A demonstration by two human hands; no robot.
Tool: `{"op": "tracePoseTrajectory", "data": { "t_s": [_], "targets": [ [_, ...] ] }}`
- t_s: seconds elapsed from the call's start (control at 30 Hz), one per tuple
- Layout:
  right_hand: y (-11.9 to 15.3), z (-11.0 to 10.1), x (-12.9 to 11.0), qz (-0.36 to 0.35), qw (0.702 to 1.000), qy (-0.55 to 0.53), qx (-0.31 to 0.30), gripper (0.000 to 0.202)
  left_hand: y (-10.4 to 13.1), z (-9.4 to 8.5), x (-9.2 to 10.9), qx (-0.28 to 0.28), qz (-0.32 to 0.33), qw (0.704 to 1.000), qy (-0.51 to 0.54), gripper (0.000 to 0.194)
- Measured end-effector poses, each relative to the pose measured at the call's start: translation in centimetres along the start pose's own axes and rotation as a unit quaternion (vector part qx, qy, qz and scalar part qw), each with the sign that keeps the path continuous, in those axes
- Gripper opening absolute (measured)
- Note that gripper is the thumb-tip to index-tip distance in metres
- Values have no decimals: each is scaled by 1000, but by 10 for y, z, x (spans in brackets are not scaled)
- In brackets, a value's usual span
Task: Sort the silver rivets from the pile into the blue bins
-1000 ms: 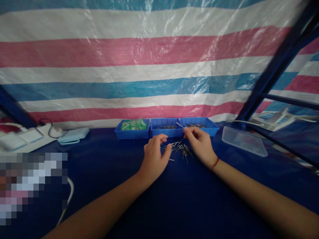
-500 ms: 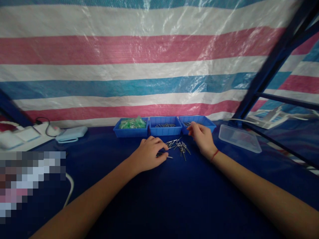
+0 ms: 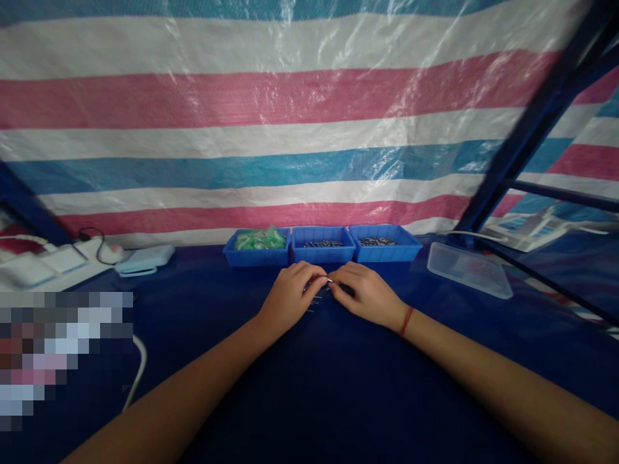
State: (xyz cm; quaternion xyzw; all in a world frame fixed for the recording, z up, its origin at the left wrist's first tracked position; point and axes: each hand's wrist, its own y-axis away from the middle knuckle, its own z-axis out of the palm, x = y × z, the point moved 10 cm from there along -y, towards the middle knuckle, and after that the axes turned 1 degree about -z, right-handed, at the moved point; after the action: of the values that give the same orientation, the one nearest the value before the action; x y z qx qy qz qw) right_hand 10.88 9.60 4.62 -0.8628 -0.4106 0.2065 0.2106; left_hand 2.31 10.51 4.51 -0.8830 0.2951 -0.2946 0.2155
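My left hand (image 3: 294, 293) is closed, its thumb and fingertips pinched around a slim silver rivet (image 3: 329, 280). The rivet spans the small gap to my right hand (image 3: 368, 293), whose fingertips and thumb close at its other end. Both hands are low over the dark blue table, in front of the bins. Beneath my left fingers a few loose rivets (image 3: 315, 301) with thin pins show on the table. My hands hide the rest of that pile.
Behind the hands stand three blue bins: a left bin (image 3: 257, 258) with green plastic packets, a middle bin (image 3: 323, 256) and a right bin (image 3: 387, 253) with small metal pieces. A clear plastic lid (image 3: 469, 270) lies right; a power strip (image 3: 62, 264) and light-blue case (image 3: 145, 260) lie left.
My right hand has moved from the right bin down and left to meet my left hand. My left hand has gone from spread fingers over the rivets to a pinch.
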Motion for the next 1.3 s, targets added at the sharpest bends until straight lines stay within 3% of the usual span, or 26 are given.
{"op": "tracePoseTrajectory", "data": {
  "t_s": [0.2,0.53,0.87,1.3],
  "targets": [
    [-3,-4,-3,6,1000,-8,14,18,0,-7,-6,56,-16,993,101,6],
    [-3,5,-7,16,999,-43,-3,24,0,4,-34,36,-134,955,262,16],
    [-3,-2,-3,45,995,-84,27,28,0,9,-38,27,-140,937,318,16],
    [-2,-3,-4,45,993,-99,33,22,0,7,-35,18,-143,946,291,19]
  ]
}}
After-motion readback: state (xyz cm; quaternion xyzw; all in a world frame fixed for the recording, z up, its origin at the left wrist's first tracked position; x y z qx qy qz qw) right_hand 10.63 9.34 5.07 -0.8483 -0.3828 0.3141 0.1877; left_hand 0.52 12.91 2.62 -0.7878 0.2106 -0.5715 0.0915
